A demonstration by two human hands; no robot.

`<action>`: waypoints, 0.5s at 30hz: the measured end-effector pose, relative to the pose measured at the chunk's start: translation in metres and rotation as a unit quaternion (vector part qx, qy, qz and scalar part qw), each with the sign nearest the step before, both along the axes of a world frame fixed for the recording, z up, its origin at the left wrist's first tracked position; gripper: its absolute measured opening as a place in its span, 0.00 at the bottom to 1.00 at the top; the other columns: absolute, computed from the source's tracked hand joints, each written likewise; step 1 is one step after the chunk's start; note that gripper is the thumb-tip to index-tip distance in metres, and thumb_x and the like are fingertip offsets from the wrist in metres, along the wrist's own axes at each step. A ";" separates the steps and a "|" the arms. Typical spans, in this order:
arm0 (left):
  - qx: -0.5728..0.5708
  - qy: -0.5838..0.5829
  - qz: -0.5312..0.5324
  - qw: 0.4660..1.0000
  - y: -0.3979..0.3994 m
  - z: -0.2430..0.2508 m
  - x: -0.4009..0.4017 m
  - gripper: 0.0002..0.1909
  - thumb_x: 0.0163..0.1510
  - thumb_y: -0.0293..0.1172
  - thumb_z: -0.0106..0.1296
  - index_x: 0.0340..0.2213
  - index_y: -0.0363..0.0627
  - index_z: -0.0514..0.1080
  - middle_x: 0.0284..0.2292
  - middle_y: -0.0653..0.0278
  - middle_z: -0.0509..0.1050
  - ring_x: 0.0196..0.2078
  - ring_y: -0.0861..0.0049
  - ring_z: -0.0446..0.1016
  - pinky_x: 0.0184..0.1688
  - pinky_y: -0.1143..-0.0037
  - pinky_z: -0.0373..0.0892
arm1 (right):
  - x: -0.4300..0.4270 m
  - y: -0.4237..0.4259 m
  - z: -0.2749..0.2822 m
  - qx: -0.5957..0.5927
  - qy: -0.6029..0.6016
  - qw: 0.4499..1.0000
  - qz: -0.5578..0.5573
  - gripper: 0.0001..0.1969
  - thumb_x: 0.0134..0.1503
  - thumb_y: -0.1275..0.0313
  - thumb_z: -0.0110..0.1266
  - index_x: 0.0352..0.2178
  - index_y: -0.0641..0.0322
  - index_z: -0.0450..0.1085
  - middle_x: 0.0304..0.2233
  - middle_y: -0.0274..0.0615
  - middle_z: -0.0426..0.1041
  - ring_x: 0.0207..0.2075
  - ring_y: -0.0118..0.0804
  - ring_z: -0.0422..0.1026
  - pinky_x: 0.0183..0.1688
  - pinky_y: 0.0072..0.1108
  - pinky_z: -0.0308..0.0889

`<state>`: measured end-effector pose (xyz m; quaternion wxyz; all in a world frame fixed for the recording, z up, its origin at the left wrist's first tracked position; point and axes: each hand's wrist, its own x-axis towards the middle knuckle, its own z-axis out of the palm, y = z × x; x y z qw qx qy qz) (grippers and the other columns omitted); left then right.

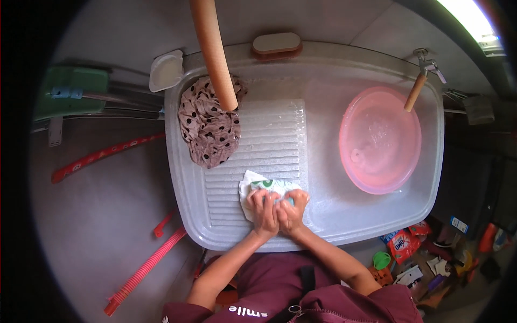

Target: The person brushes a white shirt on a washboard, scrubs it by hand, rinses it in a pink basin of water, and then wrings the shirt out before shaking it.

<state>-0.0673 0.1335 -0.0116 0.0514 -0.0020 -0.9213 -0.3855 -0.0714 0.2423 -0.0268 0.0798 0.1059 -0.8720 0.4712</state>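
Both my hands are side by side over the ribbed washboard (266,149) of a laundry sink, near its front edge. My left hand (265,210) grips a bunched white cloth with a green print (250,177). Right beside it, touching it, my right hand (291,208) clutches the same cloth, its fingers curled into the fabric. A wet pinkish cloth with black dots (210,125) lies crumpled at the washboard's back left. To the right, in the basin, sits a round pink plastic tub (379,141) holding water.
A metal tap (422,64) with a short tube hangs over the tub. An orange tube (214,56) reaches down from above, over the dotted cloth. A soap dish (276,43) and a white tray (166,70) sit on the back rim. Red detergent packets (404,244) lie below right.
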 end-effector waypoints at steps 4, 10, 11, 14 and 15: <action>0.000 -0.016 0.000 1.000 -0.005 -0.011 -0.028 0.12 0.49 0.36 0.39 0.27 0.40 0.65 0.29 0.52 0.61 0.33 0.59 0.58 0.38 0.64 0.56 | -0.038 -0.007 -0.012 0.025 0.033 0.999 -0.003 0.11 0.45 0.64 0.46 0.14 0.57 0.65 0.23 0.42 0.62 0.26 0.41 0.60 0.31 0.31 0.51; 0.040 -0.069 0.008 0.997 -0.011 -0.014 -0.060 0.08 0.45 0.30 0.38 0.19 0.39 0.62 0.21 0.54 0.62 0.25 0.59 0.59 0.31 0.66 0.57 | -0.073 -0.011 -0.009 0.044 -0.013 0.998 0.036 0.11 0.44 0.68 0.45 0.10 0.56 0.64 0.15 0.37 0.60 0.18 0.36 0.60 0.24 0.29 0.52; 0.041 -0.071 0.007 0.997 -0.013 -0.015 -0.063 0.08 0.45 0.30 0.38 0.19 0.39 0.62 0.21 0.54 0.62 0.25 0.59 0.59 0.31 0.66 0.57 | -0.075 -0.012 -0.009 0.044 -0.015 0.998 0.035 0.11 0.44 0.68 0.45 0.10 0.56 0.64 0.15 0.37 0.60 0.18 0.36 0.60 0.24 0.29 0.52; 0.048 -0.095 0.015 0.994 -0.014 -0.014 -0.073 0.08 0.45 0.30 0.38 0.19 0.38 0.61 0.21 0.52 0.64 0.26 0.56 0.62 0.29 0.64 0.59 | -0.083 -0.013 -0.009 0.053 -0.041 0.997 0.039 0.13 0.46 0.68 0.45 0.10 0.56 0.64 0.14 0.37 0.61 0.18 0.38 0.61 0.24 0.29 0.52; 0.048 -0.094 0.015 0.994 -0.014 -0.015 -0.075 0.08 0.45 0.30 0.38 0.19 0.38 0.61 0.21 0.52 0.64 0.26 0.56 0.62 0.29 0.64 0.59 | -0.085 -0.013 -0.008 0.060 -0.061 0.995 0.049 0.14 0.47 0.68 0.44 0.10 0.56 0.65 0.14 0.38 0.61 0.18 0.39 0.61 0.24 0.30 0.53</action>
